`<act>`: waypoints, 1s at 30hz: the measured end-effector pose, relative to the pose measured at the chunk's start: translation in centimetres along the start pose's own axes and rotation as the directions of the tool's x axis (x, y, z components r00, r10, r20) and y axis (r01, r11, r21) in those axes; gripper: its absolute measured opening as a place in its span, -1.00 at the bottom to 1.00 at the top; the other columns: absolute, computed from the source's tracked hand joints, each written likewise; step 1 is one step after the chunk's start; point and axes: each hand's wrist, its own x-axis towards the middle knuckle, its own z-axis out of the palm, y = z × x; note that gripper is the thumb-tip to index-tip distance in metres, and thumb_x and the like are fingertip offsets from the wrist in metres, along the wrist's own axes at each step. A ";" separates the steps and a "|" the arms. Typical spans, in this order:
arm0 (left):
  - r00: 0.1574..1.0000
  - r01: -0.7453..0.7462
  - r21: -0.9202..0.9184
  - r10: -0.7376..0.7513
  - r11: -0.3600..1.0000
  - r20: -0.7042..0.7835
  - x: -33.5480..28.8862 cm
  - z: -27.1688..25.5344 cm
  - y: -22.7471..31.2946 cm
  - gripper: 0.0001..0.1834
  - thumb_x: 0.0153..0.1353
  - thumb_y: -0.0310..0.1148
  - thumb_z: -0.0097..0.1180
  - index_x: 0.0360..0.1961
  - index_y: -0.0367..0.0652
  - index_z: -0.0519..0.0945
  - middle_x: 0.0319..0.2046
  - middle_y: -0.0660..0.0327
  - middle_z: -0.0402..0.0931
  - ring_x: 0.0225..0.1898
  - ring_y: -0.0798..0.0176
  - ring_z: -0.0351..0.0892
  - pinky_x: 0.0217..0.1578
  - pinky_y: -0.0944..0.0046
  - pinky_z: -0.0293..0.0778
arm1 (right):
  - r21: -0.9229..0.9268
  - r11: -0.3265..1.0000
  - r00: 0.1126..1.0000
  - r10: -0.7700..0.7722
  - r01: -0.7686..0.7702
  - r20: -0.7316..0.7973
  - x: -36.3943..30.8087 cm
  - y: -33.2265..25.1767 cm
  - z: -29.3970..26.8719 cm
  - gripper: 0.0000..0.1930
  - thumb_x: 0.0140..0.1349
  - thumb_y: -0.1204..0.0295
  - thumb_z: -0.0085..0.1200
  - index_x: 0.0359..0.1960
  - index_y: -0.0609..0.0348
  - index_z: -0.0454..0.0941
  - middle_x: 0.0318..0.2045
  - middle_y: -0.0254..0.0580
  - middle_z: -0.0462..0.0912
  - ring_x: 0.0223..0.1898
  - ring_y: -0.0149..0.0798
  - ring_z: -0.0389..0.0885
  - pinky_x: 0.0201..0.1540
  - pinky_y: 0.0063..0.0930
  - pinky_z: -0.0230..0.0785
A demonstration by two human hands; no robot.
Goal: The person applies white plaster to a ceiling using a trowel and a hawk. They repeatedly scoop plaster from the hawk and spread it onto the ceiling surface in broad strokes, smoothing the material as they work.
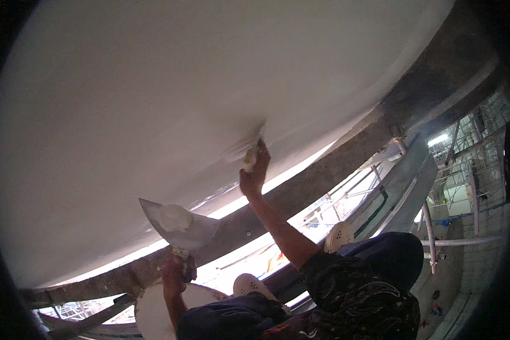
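Observation:
A broad white curved surface (141, 107) fills the upper part of the view. Raised against it is my right hand (256, 169), its fingers wrapped round a putty knife (262, 129) whose thin blade meets the surface. Whitish putty appears smeared by the fingers, and the surface around the blade shows a dull streak. Lower and to the left, my left hand (174, 273) grips the handle of a wide metal spatula (201, 233) with a curved, flared blade. A soft mound of white putty (175, 217) lies on that blade, tilted below the surface.
A long grey plank (340, 173) runs diagonally beneath the white surface. Scaffold poles (429, 226) and a curved grey panel (405, 181) stand at right. A round whitish bucket-like thing (153, 311) is beside my left forearm. My white clogs (339, 237) rest above a bright drop.

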 end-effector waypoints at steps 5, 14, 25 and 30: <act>0.966 0.214 -0.521 -0.259 0.826 -0.013 -2.1 -1.4 4.9 -0.65 0.11 -0.14 -0.19 -0.44 -0.27 0.38 -0.70 0.21 0.36 -0.78 0.37 0.31 -0.82 0.38 0.20 | 0.044 0.998 0.999 0.038 -0.037 -0.007 -5.7 -4.8 5.2 -0.33 -0.14 0.64 -0.10 0.10 0.26 -0.04 0.03 0.07 0.13 0.10 0.03 0.04 0.12 -0.11 -0.05; 0.762 0.343 -0.480 -0.538 0.807 -0.360 -5.8 -3.6 -4.9 -0.67 0.14 -0.14 -0.18 -0.38 -0.25 0.37 -0.67 0.19 0.36 -0.74 0.35 0.34 -0.79 0.39 0.24 | 0.345 0.644 0.685 0.401 -0.683 0.609 -13.4 -6.5 2.4 -0.52 -0.03 0.33 0.01 -0.04 0.25 0.25 -0.15 0.04 0.37 -0.05 -0.08 0.30 -0.01 -0.29 0.16; 0.976 0.143 -0.220 -0.101 0.965 0.191 -0.3 2.1 0.6 -0.65 0.19 -0.15 -0.24 -0.39 -0.27 0.38 -0.64 0.25 0.34 -0.68 0.45 0.30 -0.72 0.44 0.25 | 0.797 0.167 0.812 0.033 -0.580 0.583 -6.8 -4.6 -9.6 -0.79 0.07 0.43 -0.14 -0.24 0.13 0.41 -0.35 -0.13 0.48 -0.31 -0.23 0.48 -0.21 -0.42 0.33; 0.938 0.187 -0.364 -0.056 0.912 0.342 2.0 4.2 2.9 -0.68 0.21 -0.18 -0.27 -0.36 -0.26 0.37 -0.61 0.24 0.34 -0.67 0.44 0.31 -0.71 0.45 0.27 | 0.165 0.926 0.671 0.114 -0.338 0.733 -10.1 -1.4 -10.9 -0.80 0.03 0.51 -0.10 -0.26 0.19 0.40 -0.37 -0.15 0.49 -0.33 -0.23 0.46 -0.22 -0.44 0.32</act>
